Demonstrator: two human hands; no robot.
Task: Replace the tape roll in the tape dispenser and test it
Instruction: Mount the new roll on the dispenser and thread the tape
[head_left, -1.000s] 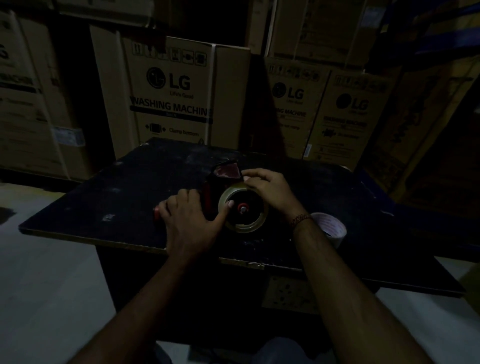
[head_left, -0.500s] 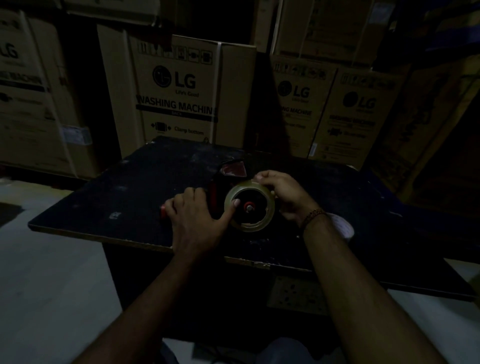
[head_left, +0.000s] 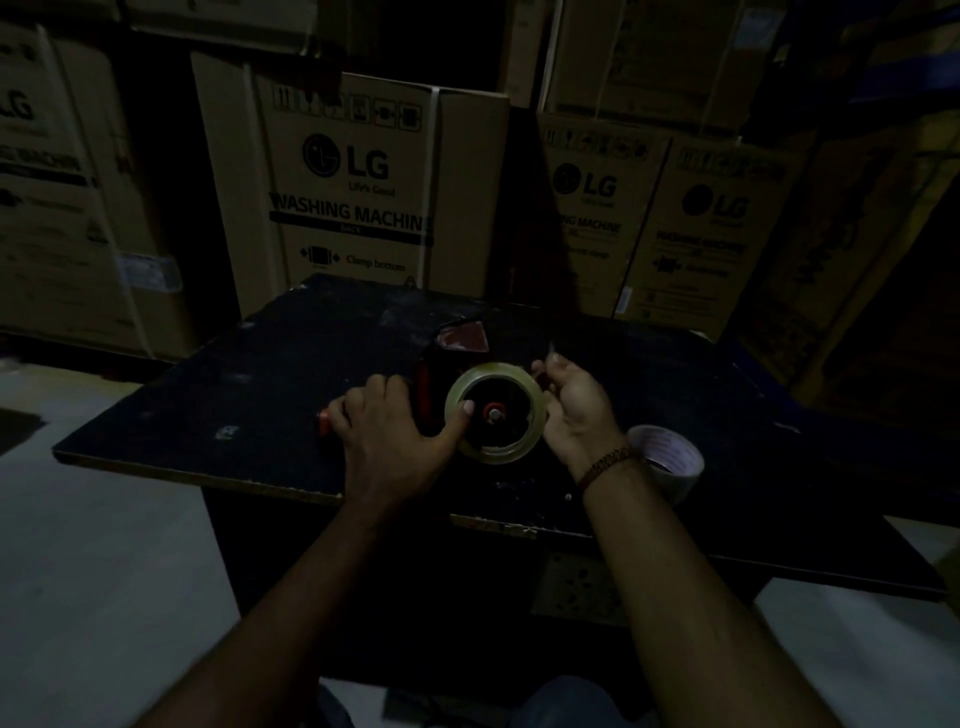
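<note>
You work at a dark, scuffed flat tabletop (head_left: 291, 384) with a chipped pale front edge. On it lies a black-and-red handheld tape dispenser (head_left: 460, 343) on its side, carrying a clear tape roll (head_left: 524, 379). Near the right, a white-cored tape roll (head_left: 675, 457) stands on the surface

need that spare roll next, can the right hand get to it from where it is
Probably yes: the spare roll sits on the table just beside the right wrist, nothing between, though the right hand is busy at the tape roll.
</note>
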